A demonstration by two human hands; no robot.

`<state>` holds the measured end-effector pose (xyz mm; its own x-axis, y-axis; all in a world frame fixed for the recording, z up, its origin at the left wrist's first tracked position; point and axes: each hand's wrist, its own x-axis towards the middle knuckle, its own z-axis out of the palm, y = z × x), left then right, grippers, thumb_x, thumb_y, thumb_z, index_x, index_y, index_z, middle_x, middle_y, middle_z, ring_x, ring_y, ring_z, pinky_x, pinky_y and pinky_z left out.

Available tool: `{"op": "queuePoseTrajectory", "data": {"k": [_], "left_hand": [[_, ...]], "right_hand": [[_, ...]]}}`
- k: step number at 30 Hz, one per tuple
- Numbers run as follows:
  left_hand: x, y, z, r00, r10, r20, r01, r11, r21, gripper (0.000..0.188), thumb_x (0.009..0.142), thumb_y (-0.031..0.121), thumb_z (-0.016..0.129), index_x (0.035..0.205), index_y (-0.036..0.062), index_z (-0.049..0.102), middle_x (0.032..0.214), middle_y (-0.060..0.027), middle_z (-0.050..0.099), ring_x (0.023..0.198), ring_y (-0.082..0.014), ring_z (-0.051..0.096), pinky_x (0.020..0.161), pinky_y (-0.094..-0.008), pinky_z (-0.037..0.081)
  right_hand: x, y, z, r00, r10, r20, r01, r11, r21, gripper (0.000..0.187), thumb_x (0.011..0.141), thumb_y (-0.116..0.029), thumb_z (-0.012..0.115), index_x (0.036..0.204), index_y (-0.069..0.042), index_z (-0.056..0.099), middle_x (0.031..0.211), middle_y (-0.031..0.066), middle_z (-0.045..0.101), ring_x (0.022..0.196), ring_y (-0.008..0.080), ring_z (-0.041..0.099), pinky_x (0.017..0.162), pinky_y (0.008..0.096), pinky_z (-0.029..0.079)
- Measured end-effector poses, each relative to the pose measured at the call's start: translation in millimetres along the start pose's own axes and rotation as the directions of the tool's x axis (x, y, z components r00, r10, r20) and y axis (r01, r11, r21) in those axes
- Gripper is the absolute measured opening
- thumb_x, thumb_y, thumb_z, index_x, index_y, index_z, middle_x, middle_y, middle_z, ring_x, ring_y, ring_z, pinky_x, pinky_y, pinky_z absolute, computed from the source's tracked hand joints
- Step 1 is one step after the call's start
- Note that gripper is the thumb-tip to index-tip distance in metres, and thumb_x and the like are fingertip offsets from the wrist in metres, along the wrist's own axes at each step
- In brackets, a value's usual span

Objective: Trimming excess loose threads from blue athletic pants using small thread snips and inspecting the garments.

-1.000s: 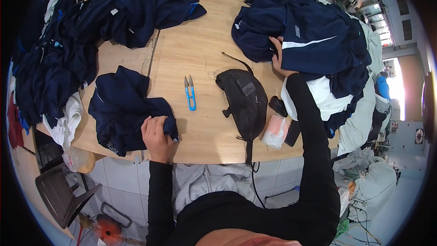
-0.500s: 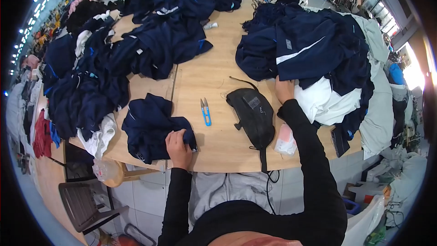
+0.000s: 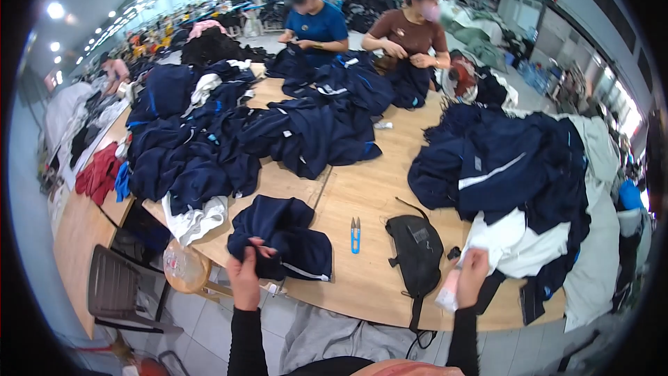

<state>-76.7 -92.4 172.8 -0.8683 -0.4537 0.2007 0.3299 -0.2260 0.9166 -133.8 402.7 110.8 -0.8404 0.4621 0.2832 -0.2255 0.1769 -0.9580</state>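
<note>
Left hand (image 3: pixel 245 277) pinches soft, rumpled navy fabric (image 3: pixel 296 226); right hand (image 3: pixel 472 277) curls inward, its contents unclear.

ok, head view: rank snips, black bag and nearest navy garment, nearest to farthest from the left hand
1. Garment: in the left hand.
2. Snips: on the table, right of the garment.
3. Bag: right of the snips.

Right of the black bag (image 3: pixel 415 247), we can't tell if the right hand (image 3: pixel 472 278) pinches anything; left of it, navy garment (image 3: pixel 289 226) partly hides the left hand (image 3: pixel 244 278); far beyond it, background clutter (image 3: pixel 142 43) too small.
</note>
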Motion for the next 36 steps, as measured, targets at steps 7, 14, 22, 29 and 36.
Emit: {"op": "queuePoseTrajectory", "data": {"k": [7,14,22,29,36], "left_hand": [[-25.0,-65.4,62.8,0.9,-0.313,0.302,0.254,0.942,0.219,0.022,0.117,0.023,0.06,0.117,0.0035,0.072,0.089,0.0001,0.069,0.076,-0.0077,0.064,0.069,-0.0267,0.053],[-39.1,-56.0,68.7,0.766,-0.369,0.525,0.353,0.926,0.136,0.027,0.121,0.024,0.051,0.14,0.0062,0.057,0.092,0.0001,0.062,0.071,-0.0072,0.058,0.065,-0.0269,0.051],[-45.3,-71.9,37.5,0.564,-0.597,0.571,0.636,0.755,0.161,0.061,0.12,0.057,0.035,0.117,0.005,0.065,0.075,-0.0041,0.066,0.057,-0.0124,0.058,0.055,-0.0278,0.047],[-47.0,-75.9,57.6,0.626,-0.654,0.424,0.603,0.751,0.269,0.063,0.12,0.054,0.042,0.098,0.0038,0.072,0.071,-0.0037,0.066,0.054,-0.0121,0.059,0.051,-0.028,0.046],[-31.5,-96.1,66.2,0.946,-0.319,0.062,0.273,0.881,0.386,0.057,0.122,0.04,0.044,0.115,-0.007,0.076,0.094,-0.0175,0.077,0.085,-0.0242,0.071,0.083,-0.0382,0.055]], "right_hand": [[-91.2,-46.7,128.2,0.893,0.294,0.34,-0.376,0.903,0.206,0.011,0.114,-0.01,0.059,0.124,-0.007,0.062,0.087,-0.0023,0.059,0.056,0.0026,0.05,0.044,0.0244,0.04],[-106.4,-19.8,210.8,0.93,0.074,0.359,-0.125,0.985,0.119,0.013,0.109,-0.009,0.07,0.12,-0.003,0.069,0.102,0.0008,0.072,0.077,0.0056,0.065,0.065,0.0211,0.05],[-134.6,-29.9,208.8,0.618,0.023,0.786,-0.375,0.887,0.269,0.036,0.108,0.004,0.066,0.144,0.003,0.071,0.127,0.0135,0.079,0.111,0.0136,0.075,0.094,0.0262,0.059],[-133.4,-39.3,189.2,0.521,0.071,0.851,-0.535,0.804,0.261,0.076,0.105,0.017,0.051,0.174,-0.01,0.032,0.152,0.0101,0.067,0.098,0.0089,0.068,0.079,0.0243,0.054],[-142.9,-1.3,176.8,0.673,-0.044,0.738,0.039,0.999,0.024,0.05,0.101,0.017,0.053,0.145,0.0,0.068,0.119,0.008,0.075,0.086,0.0092,0.066,0.071,0.0262,0.055]]}}
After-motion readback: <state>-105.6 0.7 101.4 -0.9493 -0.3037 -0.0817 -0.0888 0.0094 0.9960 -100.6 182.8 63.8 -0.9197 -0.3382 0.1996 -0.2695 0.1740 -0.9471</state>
